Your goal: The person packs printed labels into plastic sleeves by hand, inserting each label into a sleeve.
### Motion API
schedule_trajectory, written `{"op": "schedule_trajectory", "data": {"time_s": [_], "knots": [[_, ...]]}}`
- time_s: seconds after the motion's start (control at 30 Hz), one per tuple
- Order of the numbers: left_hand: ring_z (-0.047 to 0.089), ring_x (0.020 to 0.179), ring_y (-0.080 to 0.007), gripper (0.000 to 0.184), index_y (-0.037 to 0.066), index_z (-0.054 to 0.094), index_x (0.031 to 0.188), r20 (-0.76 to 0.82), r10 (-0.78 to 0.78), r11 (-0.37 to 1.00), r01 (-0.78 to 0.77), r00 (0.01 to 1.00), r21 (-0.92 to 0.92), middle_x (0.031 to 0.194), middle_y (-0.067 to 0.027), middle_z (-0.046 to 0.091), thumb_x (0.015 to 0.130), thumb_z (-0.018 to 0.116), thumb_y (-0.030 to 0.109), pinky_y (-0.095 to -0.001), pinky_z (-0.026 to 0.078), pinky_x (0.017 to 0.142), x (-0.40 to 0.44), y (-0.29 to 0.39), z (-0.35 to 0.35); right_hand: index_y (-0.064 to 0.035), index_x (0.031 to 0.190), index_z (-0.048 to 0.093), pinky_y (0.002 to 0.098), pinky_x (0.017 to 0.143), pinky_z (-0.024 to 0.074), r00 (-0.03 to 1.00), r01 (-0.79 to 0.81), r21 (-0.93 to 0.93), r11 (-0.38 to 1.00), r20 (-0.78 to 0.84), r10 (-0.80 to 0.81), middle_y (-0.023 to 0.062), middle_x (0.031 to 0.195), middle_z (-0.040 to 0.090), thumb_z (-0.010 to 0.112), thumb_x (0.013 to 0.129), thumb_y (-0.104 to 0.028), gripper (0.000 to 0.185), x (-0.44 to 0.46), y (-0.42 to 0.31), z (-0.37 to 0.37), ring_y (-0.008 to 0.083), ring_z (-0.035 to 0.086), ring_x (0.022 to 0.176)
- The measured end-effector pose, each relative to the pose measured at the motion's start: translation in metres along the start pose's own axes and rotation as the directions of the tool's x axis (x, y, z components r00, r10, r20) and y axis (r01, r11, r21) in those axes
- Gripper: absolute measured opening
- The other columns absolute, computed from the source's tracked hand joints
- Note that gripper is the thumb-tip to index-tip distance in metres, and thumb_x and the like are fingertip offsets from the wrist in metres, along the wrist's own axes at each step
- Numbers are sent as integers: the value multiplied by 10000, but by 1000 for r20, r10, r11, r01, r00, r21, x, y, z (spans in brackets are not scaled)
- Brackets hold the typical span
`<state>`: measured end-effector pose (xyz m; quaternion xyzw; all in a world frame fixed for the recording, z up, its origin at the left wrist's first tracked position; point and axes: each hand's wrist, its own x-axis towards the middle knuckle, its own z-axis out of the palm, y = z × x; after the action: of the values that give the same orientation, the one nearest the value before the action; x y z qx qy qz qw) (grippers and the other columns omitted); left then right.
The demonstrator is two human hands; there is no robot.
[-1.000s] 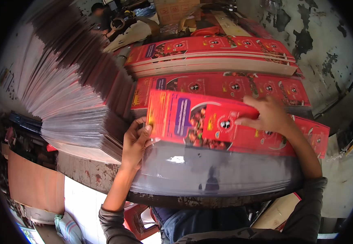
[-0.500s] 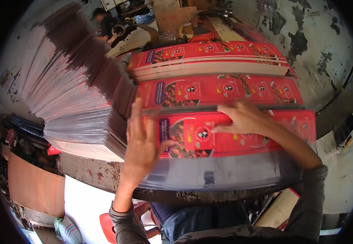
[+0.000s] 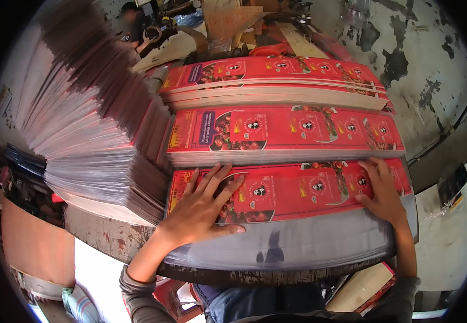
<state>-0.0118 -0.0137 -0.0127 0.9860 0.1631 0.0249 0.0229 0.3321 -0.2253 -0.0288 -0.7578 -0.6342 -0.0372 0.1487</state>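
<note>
My left hand (image 3: 198,207) lies spread on the left part of a red printed sheet (image 3: 287,185), its thumb near the sheet's front edge. On the same sheet, toward its right end, my right hand (image 3: 382,192) rests with thumb and fingers apart. That sheet shows food pictures and round logos, and it lies along the back of a stack of clear plastic sheets (image 3: 319,239). Just behind is a second stack of red printed sheets (image 3: 284,125), parallel to the first. Neither hand is gripping anything.
A tall fanned pile of sheets (image 3: 90,140) leans at the left of the worn table (image 3: 104,223). A third red stack (image 3: 276,94) lies at the back. Beyond it are a red object (image 3: 268,50), cardboard (image 3: 233,21) and another person (image 3: 132,24). A peeling wall (image 3: 400,59) stands right.
My left hand has come down onto the sheet's left part. My right hand has slid from the middle toward the right end. The head view has shifted slightly.
</note>
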Motion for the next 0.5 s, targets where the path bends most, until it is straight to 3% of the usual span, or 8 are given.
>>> {"op": "schedule_trajectory", "data": {"time_s": [0.1, 0.27, 0.33, 0.4, 0.5], "knots": [[309, 1293, -369, 908, 60, 344, 1373, -77, -52, 994, 45, 996, -95, 1378, -195, 311, 724, 591, 645, -569, 256, 1039, 0, -2, 3, -64, 1297, 407, 473, 997, 263, 999, -31, -51, 998, 14, 32, 177, 1262, 377, 740, 638, -407, 815, 2, -3, 0, 350, 378, 1198], [381, 1204, -356, 930, 39, 391, 1335, -96, -39, 995, 30, 995, -91, 1306, -195, 358, 680, 628, 655, -562, 299, 996, 2, -4, 4, -57, 1298, 402, 482, 993, 249, 998, -42, -71, 997, 46, 46, 174, 1262, 373, 755, 592, -427, 872, 5, -7, -4, 351, 371, 1198], [392, 1185, -356, 940, 33, 400, 1329, -91, -33, 996, 26, 995, -82, 1298, -198, 361, 670, 634, 660, -555, 317, 976, 2, -4, 3, -50, 1300, 397, 492, 978, 249, 987, -113, -71, 991, 111, 120, 171, 1266, 367, 759, 564, -458, 915, 7, -11, -6, 352, 360, 1196], [374, 1190, -384, 983, 69, 379, 1359, -77, -58, 990, 48, 995, -134, 1305, -185, 346, 594, 732, 576, -535, 302, 985, 2, -4, 3, -47, 1299, 395, 492, 973, 250, 985, -116, -72, 991, 117, 124, 170, 1267, 365, 757, 565, -463, 917, 6, -9, -5, 353, 356, 1195], [395, 1160, -371, 924, 53, 446, 1298, -117, -35, 992, 20, 993, -126, 1263, -197, 366, 630, 681, 647, -555, 350, 901, 3, -6, 4, -45, 1295, 395, 489, 970, 251, 992, -81, -62, 995, 94, 86, 171, 1269, 360, 755, 570, -467, 913, 5, -6, -3, 356, 353, 1193]]}}
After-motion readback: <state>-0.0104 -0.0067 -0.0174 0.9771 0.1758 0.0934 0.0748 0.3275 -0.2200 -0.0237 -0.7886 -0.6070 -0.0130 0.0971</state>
